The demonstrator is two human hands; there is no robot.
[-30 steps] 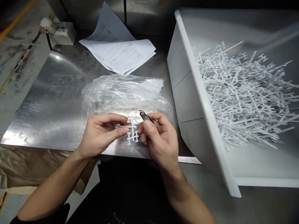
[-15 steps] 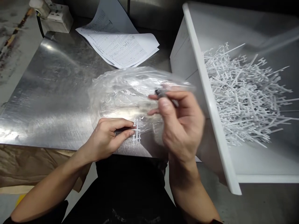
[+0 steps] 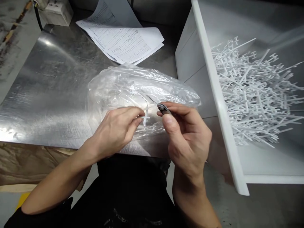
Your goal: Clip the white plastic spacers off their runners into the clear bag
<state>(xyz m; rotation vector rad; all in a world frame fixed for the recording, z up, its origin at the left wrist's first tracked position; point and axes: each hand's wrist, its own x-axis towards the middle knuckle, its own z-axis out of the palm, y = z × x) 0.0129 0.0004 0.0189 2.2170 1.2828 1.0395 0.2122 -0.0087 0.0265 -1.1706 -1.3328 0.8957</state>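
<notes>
Between thumb and fingers, my left hand (image 3: 118,128) pinches a small white plastic piece (image 3: 145,118) with short branches, seen nearly edge-on. My right hand (image 3: 187,136) is closed around a small dark metal tool (image 3: 163,109), perhaps a nail clipper. The tool's tip points left, a short way to the right of the white piece and apart from it. Under and behind both hands lies a clear plastic bag (image 3: 114,84), with what look like small white bits in it.
A metal table (image 3: 59,95) carries printed sheets (image 3: 128,44) at the back and a socket box (image 3: 57,12) at the back left. On the right stands a white bin (image 3: 220,104) with a heap of white plastic sprues (image 3: 256,98). Brown paper (image 3: 35,164) lies below the left edge.
The white piece has been turned from face-on to nearly edge-on and moved slightly up and right with my left hand. My right hand has moved a little lower, and the tool shows more sharply.
</notes>
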